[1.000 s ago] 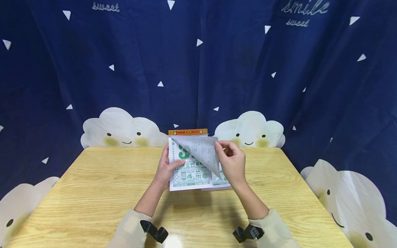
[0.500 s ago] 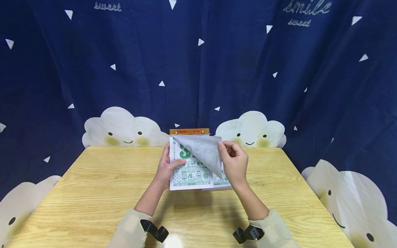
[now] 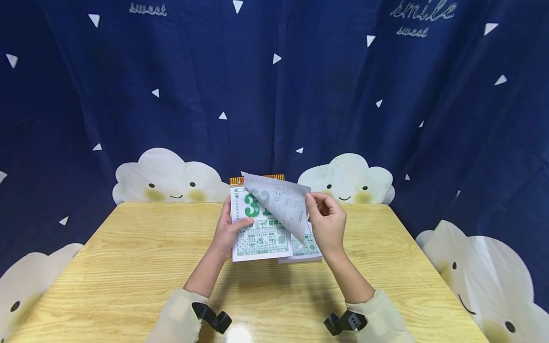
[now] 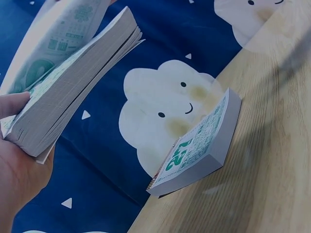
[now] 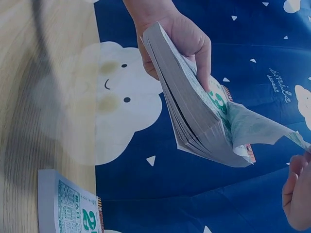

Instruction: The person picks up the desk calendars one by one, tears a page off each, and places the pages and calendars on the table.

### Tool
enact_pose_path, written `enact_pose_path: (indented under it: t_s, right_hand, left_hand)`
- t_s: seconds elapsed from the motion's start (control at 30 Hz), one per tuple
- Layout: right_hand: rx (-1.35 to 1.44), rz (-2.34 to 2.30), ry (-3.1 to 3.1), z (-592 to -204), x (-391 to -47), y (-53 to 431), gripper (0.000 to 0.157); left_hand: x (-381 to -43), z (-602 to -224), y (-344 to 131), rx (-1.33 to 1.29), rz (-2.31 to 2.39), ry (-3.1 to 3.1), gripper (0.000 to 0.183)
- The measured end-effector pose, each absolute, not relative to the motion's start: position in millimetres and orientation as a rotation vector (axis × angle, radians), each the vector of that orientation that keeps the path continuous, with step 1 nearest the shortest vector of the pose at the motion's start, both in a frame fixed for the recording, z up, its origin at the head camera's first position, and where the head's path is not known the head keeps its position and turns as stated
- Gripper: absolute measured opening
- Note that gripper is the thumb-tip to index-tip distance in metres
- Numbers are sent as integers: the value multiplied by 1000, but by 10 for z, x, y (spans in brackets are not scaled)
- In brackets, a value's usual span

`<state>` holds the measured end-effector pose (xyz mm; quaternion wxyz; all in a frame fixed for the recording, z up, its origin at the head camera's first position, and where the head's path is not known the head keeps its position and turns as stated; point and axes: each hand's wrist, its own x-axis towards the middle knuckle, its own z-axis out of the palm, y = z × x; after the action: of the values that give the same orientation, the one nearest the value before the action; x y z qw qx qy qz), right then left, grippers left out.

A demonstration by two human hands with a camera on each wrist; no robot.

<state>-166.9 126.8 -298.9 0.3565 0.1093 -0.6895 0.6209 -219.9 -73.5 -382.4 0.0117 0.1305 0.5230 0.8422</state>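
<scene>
A thick tear-off calendar with green print and an orange-striped top band is held up above the table. My left hand grips its left edge, thumb on the front and fingers behind, also plain in the right wrist view. At the calendar's right, my right hand pinches the edge of a thin grey-backed sheet. That sheet slants across the green "31", and its upper left corner stands loose over the orange band. Whether its right part still joins the band, I cannot tell.
A second calendar block with green print lies on the wooden table, behind and right of the held one. A dark blue curtain with white clouds hangs at the table's far edge.
The sheet's upper left corner has come away from the orange band and risen over it. My right hand has moved slightly right with the sheet; the left hand and calendar shifted slightly left.
</scene>
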Motion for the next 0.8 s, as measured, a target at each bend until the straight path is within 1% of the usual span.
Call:
enact_pose_path:
  t_s: [0.8]
  right_hand:
    - [267, 1616, -1745, -2982, -1669, 1266, 14]
  left_hand:
    - [-2181, -3817, -743, 384, 2612, 1665, 82]
